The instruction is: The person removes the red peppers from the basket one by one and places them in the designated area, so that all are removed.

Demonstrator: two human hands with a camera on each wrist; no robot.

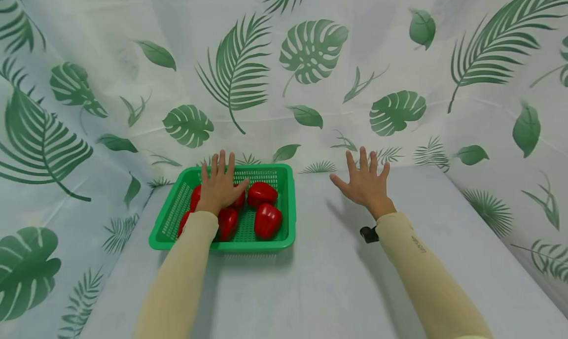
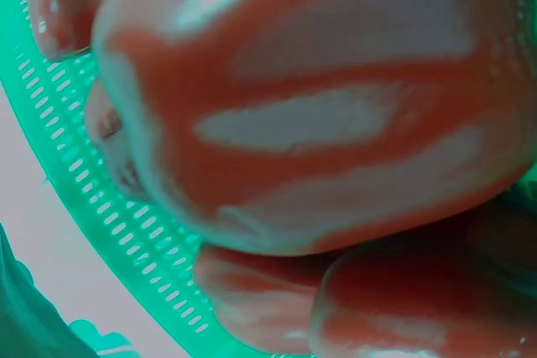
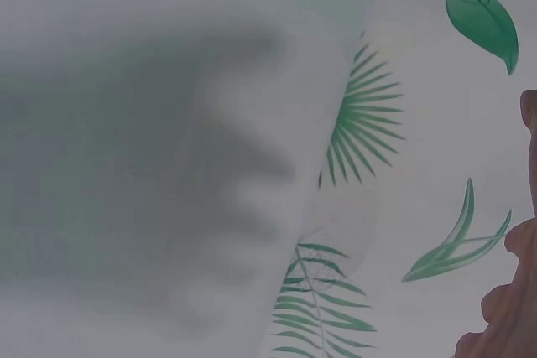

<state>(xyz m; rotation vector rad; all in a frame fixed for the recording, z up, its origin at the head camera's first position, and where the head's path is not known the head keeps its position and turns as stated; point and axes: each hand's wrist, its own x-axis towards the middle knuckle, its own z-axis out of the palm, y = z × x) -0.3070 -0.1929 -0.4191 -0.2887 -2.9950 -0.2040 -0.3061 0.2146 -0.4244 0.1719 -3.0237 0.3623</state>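
Note:
Over the green plastic basket [image 1: 292,206] my left hand [image 1: 218,188] is held with fingers straight and spread, gripping nothing. Several glossy red fruits [image 1: 268,221], shaped like bell peppers or apples, lie in the basket; my left hand and sleeve hide some of them. One large red fruit [image 2: 336,115] fills most of the left wrist view, with others around and below it. To the right of the basket, my right hand [image 1: 366,184] hovers above the white table, fingers spread and holding nothing. Only the fingertips [image 3: 518,291] of that hand show in the right wrist view.
A white table [image 1: 319,280] carries the basket at its back left. Leaf-patterned curtains [image 1: 315,53] hang behind the table and along both sides. My right wrist bears a small black device [image 1: 369,234]. The right hand's shadow [image 3: 151,173] falls on the tabletop.

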